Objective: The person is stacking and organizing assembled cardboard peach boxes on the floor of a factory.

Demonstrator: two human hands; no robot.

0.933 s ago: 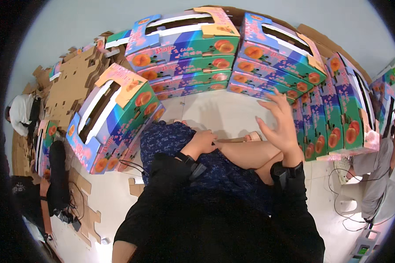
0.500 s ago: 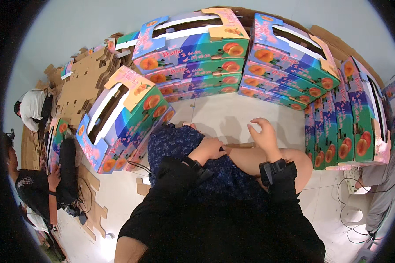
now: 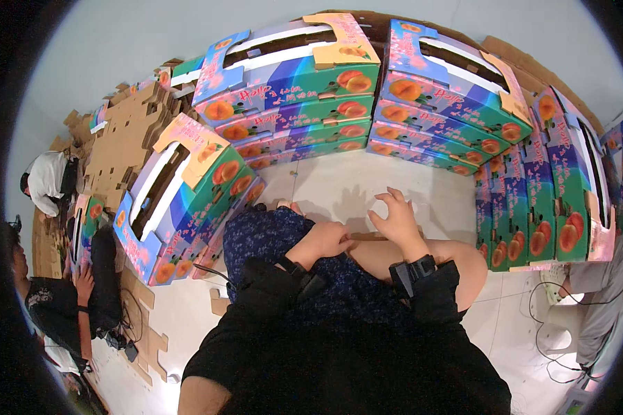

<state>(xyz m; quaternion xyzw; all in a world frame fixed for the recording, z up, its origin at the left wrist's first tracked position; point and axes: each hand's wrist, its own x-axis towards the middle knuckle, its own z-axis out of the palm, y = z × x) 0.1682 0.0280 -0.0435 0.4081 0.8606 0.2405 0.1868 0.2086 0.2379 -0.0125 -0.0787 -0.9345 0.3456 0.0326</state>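
My left hand [image 3: 323,243] rests on the dark blue patterned skirt [image 3: 256,238] over my lap, near its hem. Its fingers are curled together, and whether cloth is caught in them is hidden. My right hand [image 3: 396,220] is raised above my bare knee [image 3: 450,266], thumb and fingers apart with nothing between them. Nearest to my left hand is a carton stack [image 3: 180,200] printed with peaches, in purple, green and pink. Ahead stand two more stacks of these handled cartons, one left of centre [image 3: 291,79] and one right of centre [image 3: 450,97].
Further cartons [image 3: 557,187] stand in a row at the right. Flat brown cardboard [image 3: 121,138] is piled at the far left. Two people, one in a black top [image 3: 52,304] and one in white [image 3: 48,180], are at the left; grey trousers [image 3: 602,297] and cables show at the right.
My right hand has shifted slightly left, its fingers spreading wider. My left hand stays on my lap, its fingers still curled. The view has turned a little; the cartons stand as before.
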